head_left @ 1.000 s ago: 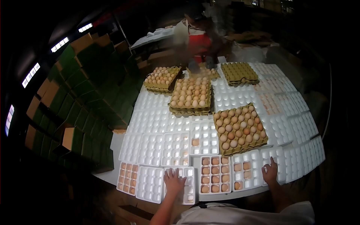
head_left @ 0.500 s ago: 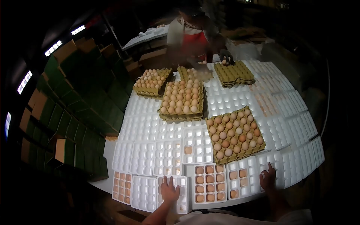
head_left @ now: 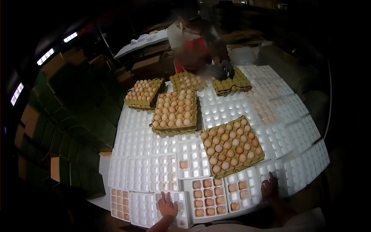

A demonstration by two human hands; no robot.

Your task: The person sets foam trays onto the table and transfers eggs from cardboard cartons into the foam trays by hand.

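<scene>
My left hand, fingers spread, rests over a white foam tray near the table's front edge and holds nothing. To the right, my right hand lies at a white tray, its index finger stretched out, nothing visible in it. Between them stand a white tray full of eggs and a partly filled white tray. A brown pulp tray of eggs sits just beyond these two. At the far left corner of the front row is another egg-filled white tray.
Across the table, a person in a red apron has a gloved hand at stacked pulp trays. Egg-laden pulp stacks stand left of centre. Green-sided boxes are piled at the left.
The view has shifted, so the table's contents appear lower and further left. Both my hands stay at their trays. The other person's gloved hand has moved onto the far pulp trays.
</scene>
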